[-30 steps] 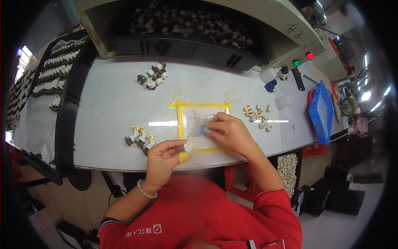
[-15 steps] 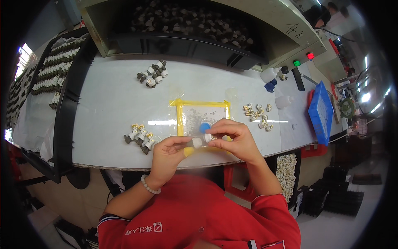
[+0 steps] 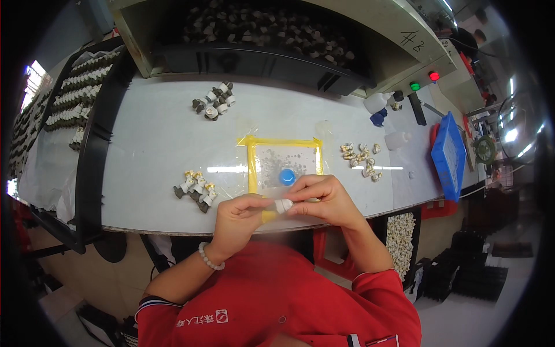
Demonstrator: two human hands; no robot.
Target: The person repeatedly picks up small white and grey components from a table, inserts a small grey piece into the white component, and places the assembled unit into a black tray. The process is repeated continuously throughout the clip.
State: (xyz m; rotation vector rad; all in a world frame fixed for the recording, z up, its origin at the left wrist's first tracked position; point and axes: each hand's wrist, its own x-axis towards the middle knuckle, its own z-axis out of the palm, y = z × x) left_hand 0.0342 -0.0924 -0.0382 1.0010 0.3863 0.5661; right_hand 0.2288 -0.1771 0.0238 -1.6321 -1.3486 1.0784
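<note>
The fingers of the left hand (image 3: 238, 218), the thumb tipped with a yellow cover (image 3: 269, 217), pinch a small rounded white piece (image 3: 282, 206); the fingertips of the right hand (image 3: 328, 201) close in on its other side, and whether they grip a second part cannot be told. The piece is held at the near side of the yellow-taped rectangular sheet (image 3: 252, 168), on which a round blue cap (image 3: 287, 177) rests.

Writing shows in two places: dark handwritten strokes on the pale metal housing (image 3: 378, 49) beyond the sheet to the right, and white print beside a square emblem on the red shirt (image 3: 260, 289) on its near side.

The table's near edge runs just nearer than the sheet, under the hands. White tabletop (image 3: 150, 139) stretches left of the sheet to a long black tray (image 3: 95, 156), broken by two clusters: gold-topped white-and-grey figurines (image 3: 196, 189) near left, and white-and-dark-grey pieces (image 3: 214, 102) far left. Right of the sheet lie small white-and-gold parts (image 3: 361, 160), with a blue plastic tray (image 3: 437, 151) farther right.
</note>
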